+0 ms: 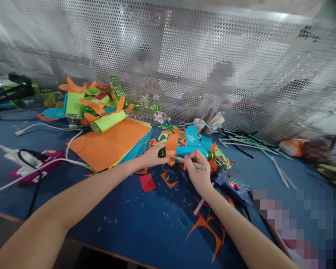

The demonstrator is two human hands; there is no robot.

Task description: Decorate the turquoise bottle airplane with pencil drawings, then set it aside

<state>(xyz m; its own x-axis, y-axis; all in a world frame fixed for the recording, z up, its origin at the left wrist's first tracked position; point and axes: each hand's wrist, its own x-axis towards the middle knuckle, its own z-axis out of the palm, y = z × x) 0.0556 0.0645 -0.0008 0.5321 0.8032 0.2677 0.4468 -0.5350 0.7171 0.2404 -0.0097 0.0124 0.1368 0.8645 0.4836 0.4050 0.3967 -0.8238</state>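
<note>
A small green bottle wrapped in blue and orange paper [190, 151] lies on its side, with blue paper wings and pale stars on it. My left hand [153, 156] is closed around its dark green base at the left. My right hand [197, 172] pinches a light grey pen [201, 166], whose tip is at the orange and blue wrap near the star. Beneath and behind the bottle lie orange and green paper scraps [175, 130]. A dark blue glue gun [231, 188] rests beside my right forearm, and a red paper square [147, 182] lies below my left hand.
Left of the bottle is a stack of orange, yellow and blue paper [109, 145] bearing a green-wrapped bottle [112, 121]. A purple power strip [42, 166] with cables lies farther left. Cups of pens [215, 122] stand before a perforated metal screen [179, 56].
</note>
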